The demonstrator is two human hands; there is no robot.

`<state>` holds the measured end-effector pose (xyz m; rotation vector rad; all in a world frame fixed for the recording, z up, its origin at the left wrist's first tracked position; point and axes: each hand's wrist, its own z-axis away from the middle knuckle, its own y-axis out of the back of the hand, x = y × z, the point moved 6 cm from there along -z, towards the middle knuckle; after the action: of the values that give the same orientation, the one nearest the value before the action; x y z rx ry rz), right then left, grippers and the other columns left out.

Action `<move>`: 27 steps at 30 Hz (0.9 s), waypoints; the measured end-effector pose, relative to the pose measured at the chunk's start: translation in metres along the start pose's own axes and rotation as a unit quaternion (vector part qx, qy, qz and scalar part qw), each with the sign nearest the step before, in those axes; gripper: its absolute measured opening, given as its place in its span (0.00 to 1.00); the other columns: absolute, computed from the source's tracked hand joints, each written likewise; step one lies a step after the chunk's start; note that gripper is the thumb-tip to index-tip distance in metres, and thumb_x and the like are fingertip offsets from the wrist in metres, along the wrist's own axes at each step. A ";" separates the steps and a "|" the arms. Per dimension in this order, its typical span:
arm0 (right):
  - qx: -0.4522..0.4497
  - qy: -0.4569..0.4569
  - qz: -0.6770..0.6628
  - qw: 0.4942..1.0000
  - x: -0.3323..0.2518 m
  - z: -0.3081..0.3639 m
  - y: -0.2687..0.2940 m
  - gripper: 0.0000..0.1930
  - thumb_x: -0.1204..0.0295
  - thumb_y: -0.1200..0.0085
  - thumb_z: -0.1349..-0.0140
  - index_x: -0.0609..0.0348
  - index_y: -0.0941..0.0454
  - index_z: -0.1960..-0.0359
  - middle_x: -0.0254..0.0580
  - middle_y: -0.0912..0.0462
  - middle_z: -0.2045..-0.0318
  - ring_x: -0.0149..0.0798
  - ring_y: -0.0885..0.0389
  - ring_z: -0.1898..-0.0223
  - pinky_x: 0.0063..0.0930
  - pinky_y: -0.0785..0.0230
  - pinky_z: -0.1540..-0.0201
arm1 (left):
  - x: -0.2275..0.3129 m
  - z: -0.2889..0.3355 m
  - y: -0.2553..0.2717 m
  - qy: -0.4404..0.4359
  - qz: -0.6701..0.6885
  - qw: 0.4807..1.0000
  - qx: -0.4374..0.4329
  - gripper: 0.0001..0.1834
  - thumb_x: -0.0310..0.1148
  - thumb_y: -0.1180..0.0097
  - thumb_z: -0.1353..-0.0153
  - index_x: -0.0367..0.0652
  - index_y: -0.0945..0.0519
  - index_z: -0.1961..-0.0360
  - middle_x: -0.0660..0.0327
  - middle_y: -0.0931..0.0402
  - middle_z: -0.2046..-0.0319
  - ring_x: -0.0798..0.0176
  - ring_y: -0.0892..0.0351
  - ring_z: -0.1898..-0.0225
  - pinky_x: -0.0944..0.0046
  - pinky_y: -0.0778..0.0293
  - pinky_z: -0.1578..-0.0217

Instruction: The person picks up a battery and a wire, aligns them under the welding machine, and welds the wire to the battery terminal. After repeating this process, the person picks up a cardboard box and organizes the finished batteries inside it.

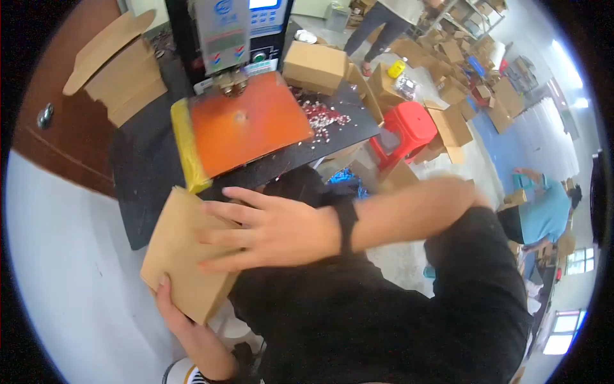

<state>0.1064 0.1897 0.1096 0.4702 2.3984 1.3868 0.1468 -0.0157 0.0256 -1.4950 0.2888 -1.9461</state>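
A brown cardboard box (185, 256) is tilted in front of me, below the near edge of the black table. My left hand (179, 320) grips its lower left edge, with the thumb on the near face. Across the upper right of the box lies my right hand (272, 230), fingers stretched out and apart, slightly blurred. Behind the box stands a machine (224, 38) with a metal head over an orange board (249, 121). A yellow wrapped strip (188, 144) runs along the board's left side.
Another cardboard box (314, 66) sits right of the machine, near scattered red and white bits (323, 120). Unfolded cardboard (125, 77) stands at the table's left. A red stool (406, 131) is beyond the right edge. Two people (543, 214) are farther off among many cartons.
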 end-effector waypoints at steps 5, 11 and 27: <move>0.016 0.099 0.171 0.980 0.013 -0.061 -0.041 0.21 0.65 0.51 0.43 0.42 0.28 0.46 0.34 0.25 0.48 0.54 0.30 0.41 0.42 0.29 0.46 | 0.034 -0.052 -0.005 -0.039 0.016 0.999 -0.026 0.24 0.35 0.53 0.33 0.36 0.35 0.39 0.50 0.31 0.42 0.56 0.28 0.43 0.58 0.31 0.43; -0.054 0.108 0.209 0.970 0.022 -0.112 -0.063 0.20 0.66 0.53 0.39 0.46 0.29 0.44 0.55 0.23 0.52 0.59 0.22 0.47 0.46 0.23 0.56 | 0.060 -0.127 0.027 -0.052 -0.007 0.999 0.007 0.24 0.35 0.49 0.35 0.38 0.34 0.40 0.52 0.27 0.47 0.54 0.23 0.49 0.57 0.24 0.51; -0.130 -0.118 -0.086 0.981 0.164 -0.193 -0.109 0.19 0.74 0.58 0.41 0.60 0.24 0.49 0.59 0.18 0.61 0.56 0.19 0.55 0.43 0.27 0.50 | 0.013 -0.260 0.034 -0.024 0.001 0.999 -0.048 0.31 0.53 0.51 0.33 0.41 0.33 0.40 0.54 0.28 0.45 0.56 0.27 0.44 0.55 0.29 0.45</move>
<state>-0.1373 0.0627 0.0864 0.3280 1.9844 1.4513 -0.0823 -0.1052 -0.0665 -1.6006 0.3657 -1.9155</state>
